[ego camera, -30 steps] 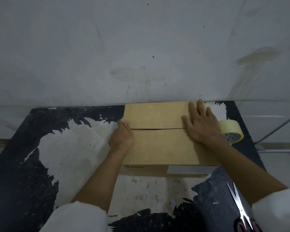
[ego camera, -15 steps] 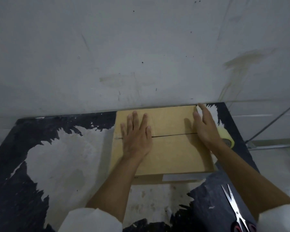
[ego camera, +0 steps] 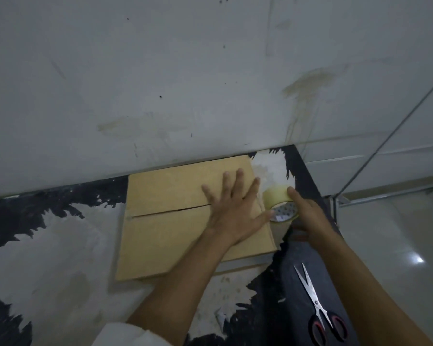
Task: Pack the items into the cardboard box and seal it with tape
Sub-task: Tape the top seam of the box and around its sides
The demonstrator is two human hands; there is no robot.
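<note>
The cardboard box (ego camera: 165,236) lies on the table with both top flaps folded down, a thin seam running across its middle. My left hand (ego camera: 235,211) presses flat on the right part of the flaps, fingers spread and straight. Just off the box's right edge sits a pale yellow roll of tape (ego camera: 278,203). My right hand (ego camera: 308,213) grips that roll, with a finger over its top rim and the rest of the hand curled behind it. The box's contents are hidden under the flaps.
Scissors (ego camera: 318,310) with red-and-black handles lie open on the dark table (ego camera: 48,245) near the right front. A grey wall (ego camera: 185,83) rises directly behind the box. The table's right edge drops to a tiled floor (ego camera: 390,245).
My left hand slid from the box's left side to its right part. My right hand left the box top and took hold of the tape roll beside it.
</note>
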